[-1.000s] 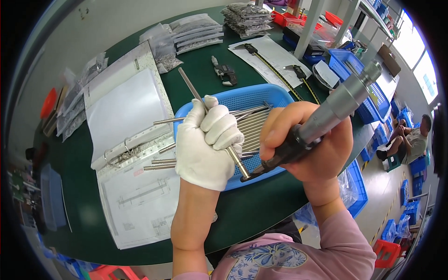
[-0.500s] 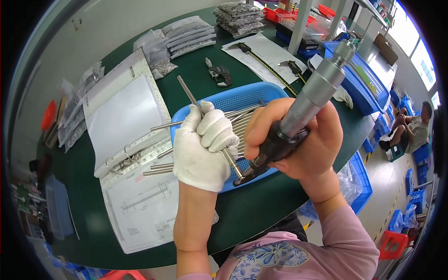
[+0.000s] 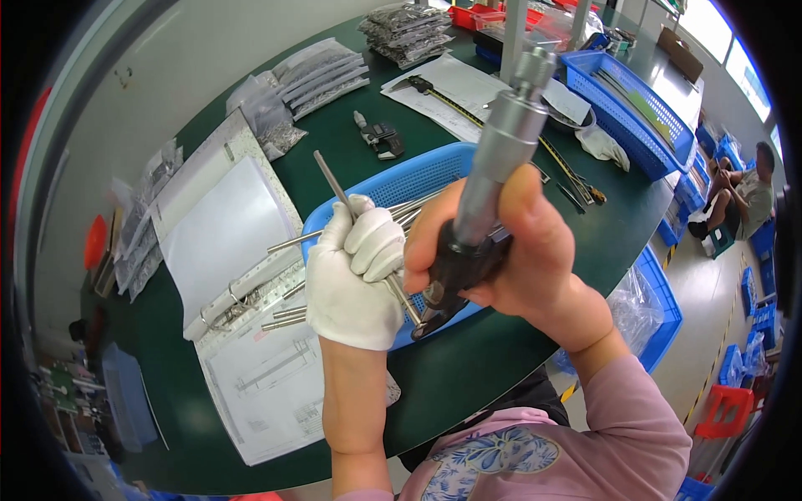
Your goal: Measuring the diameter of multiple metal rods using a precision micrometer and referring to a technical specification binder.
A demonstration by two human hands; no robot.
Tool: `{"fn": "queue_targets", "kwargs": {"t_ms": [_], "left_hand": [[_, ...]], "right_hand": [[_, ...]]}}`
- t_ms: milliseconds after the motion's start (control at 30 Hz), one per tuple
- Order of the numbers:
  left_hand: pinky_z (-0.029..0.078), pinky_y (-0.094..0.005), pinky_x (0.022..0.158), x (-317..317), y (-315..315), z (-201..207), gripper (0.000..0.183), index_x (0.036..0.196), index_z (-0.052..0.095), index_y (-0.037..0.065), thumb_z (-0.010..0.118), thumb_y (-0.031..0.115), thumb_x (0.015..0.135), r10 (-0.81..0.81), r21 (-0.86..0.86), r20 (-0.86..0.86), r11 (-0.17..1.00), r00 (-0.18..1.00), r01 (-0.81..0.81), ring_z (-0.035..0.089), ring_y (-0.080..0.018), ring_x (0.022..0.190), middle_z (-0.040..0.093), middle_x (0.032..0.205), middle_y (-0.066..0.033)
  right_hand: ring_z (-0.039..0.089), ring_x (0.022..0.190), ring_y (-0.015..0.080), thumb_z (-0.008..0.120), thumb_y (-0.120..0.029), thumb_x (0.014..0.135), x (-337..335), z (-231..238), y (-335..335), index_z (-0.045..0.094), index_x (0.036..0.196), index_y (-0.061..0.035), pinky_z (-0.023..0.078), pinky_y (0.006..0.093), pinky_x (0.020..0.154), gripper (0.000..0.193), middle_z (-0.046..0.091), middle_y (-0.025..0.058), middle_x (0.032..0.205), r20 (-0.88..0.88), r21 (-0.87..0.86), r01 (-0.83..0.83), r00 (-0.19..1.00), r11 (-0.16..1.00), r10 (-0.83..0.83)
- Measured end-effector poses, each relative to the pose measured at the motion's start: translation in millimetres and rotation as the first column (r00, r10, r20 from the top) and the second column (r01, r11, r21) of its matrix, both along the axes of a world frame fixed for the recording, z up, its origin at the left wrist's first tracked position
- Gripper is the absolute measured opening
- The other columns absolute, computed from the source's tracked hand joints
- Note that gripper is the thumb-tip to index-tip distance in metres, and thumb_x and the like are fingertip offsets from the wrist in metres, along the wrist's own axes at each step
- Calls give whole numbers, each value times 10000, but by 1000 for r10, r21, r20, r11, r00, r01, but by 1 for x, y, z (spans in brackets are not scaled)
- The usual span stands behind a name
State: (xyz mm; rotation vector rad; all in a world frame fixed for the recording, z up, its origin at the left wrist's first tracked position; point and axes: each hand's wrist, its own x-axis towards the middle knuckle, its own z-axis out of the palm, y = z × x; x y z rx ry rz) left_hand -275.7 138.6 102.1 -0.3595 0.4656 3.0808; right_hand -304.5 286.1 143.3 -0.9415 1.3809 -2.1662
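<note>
One rod (image 3: 351, 209) is clamped in your gloved left hand (image 3: 355, 275); your right hand (image 3: 510, 250) grips the micrometer (image 3: 484, 184) on it. More rods wait in the basket (image 3: 393, 188) at 12 o'clock.

Thin metal rod (image 3: 351, 209), straight, grey, tilted with its top end leaning up-left, gripped near its lower part by the white-gloved left hand (image 3: 355, 275). Micrometer (image 3: 480, 200) (black frame, silver barrel and thimble) held in the bare right hand (image 3: 518, 250), barrel pointing up and slightly right. Its black frame sits at the rod's lower end; contact point is hidden. Both are held above the blue basket (image 3: 393, 179).
</note>
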Motion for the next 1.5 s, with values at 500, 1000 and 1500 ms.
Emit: {"fn": "queue_targets", "kwargs": {"t_ms": [500,1000,1500], "left_hand": [[476,-270,596,9,8,12,216,828,481,127,354,281,911,60,-457,50,889,997,-31,554,-157,654,553,759,-35],[200,-187,363,7,12,21,262,772,445,53,318,223,926,149,-280,54,951,987,-128,220,-49,413,259,528,42],[251,-169,361,9,8,22,255,757,456,80,333,232,922,80,-44,-7,996,997,-80,295,-49,419,325,548,39]], "right_hand": [[381,361,45,497,-594,741,2,7,1,603,661,10,251,183,328,618,571,56,584,231,-63,-104,966,993,116],[422,338,150,154,-531,849,-6,4,-2,577,781,106,340,203,327,767,592,227,685,298,-99,-67,950,993,94],[443,360,158,173,-543,846,-7,3,-4,565,777,118,333,201,312,772,592,216,688,422,-186,-36,900,982,113]]}}
